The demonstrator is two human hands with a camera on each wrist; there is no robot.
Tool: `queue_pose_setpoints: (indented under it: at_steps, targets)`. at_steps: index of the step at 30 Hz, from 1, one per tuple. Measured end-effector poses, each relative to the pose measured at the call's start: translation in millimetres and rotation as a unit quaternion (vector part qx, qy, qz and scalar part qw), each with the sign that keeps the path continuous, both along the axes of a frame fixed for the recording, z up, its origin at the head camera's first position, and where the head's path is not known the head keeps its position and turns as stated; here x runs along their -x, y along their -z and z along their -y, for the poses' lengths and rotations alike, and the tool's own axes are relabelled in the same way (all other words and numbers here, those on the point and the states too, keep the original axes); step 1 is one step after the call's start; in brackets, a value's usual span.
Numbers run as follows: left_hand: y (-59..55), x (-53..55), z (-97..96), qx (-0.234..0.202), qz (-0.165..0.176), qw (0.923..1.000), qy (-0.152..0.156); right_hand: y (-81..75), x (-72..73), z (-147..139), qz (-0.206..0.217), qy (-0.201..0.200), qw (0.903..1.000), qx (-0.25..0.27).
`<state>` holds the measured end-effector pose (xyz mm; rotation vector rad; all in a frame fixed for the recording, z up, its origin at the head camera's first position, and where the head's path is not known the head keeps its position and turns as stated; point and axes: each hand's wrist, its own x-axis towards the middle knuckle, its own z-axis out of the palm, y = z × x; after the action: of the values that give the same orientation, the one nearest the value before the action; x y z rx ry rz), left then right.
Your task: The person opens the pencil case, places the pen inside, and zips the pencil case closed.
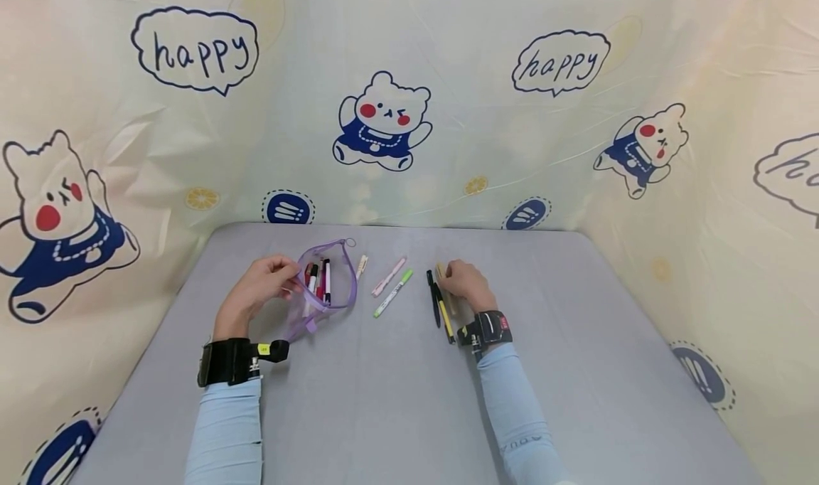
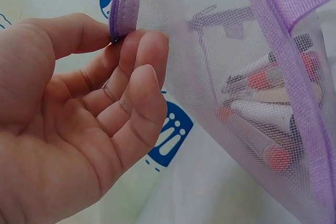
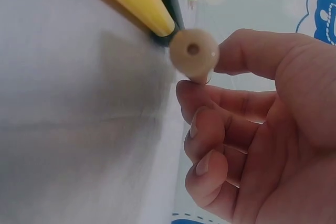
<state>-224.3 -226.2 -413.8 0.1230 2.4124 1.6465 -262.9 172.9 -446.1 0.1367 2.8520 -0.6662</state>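
Note:
A purple-trimmed mesh pencil pouch [image 1: 311, 325] stands with its mouth spread, several pens and markers [image 2: 262, 111] showing inside through the mesh. Thumb and index finger of my left hand [image 1: 265, 282] pinch its zippered edge [image 2: 126, 9]; the other fingers curl loosely beside the mesh. On the right, my right hand [image 1: 468, 284] pinches a tan pen [image 3: 194, 53] between thumb and fingertips, its round end facing the wrist camera. Just left of that pen lie a yellow pen [image 1: 444, 312] with dark ends and a black pen [image 1: 436, 301], close together.
Between the hands, a light green marker [image 1: 393, 293] and a pale pink one [image 1: 389, 276] lie slanted on the grey tabletop [image 1: 384, 400]. A cream pen [image 1: 362, 266] is beside the pouch's right edge. A printed curtain [image 1: 461, 16] hangs behind and around the table.

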Motion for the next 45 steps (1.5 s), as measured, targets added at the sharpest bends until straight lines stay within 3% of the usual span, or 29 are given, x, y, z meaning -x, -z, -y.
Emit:
queue_pose_setpoints:
  at_steps: [12,17,23,31,45]
  targets:
    - [1.4,1.9,-0.4,-0.008,-0.001,0.9999,0.007,1.0,6.5,10,-0.005,-0.030,0.9989,0.037]
    - [0.2,1.1,-0.9,-0.008,-0.003,0.9999,0.006,-1.1,10.6,16,0.002,-0.033,0.9963,0.079]
    - [-0.6,1.2,-0.4,-0.004,-0.006,0.9999,0.008,-5.6,13.2,23,0.005,-0.020,0.9879,0.154]
    - [1.7,2.0,0.0,-0.008,-0.001,0.9999,0.006,-6.5,18.8,40,0.007,-0.059,0.9748,0.215]
    - [2.0,1.8,1.0,-0.012,0.003,0.9999,0.001,-22.6,17.3,72,0.033,-0.102,0.9606,0.256]
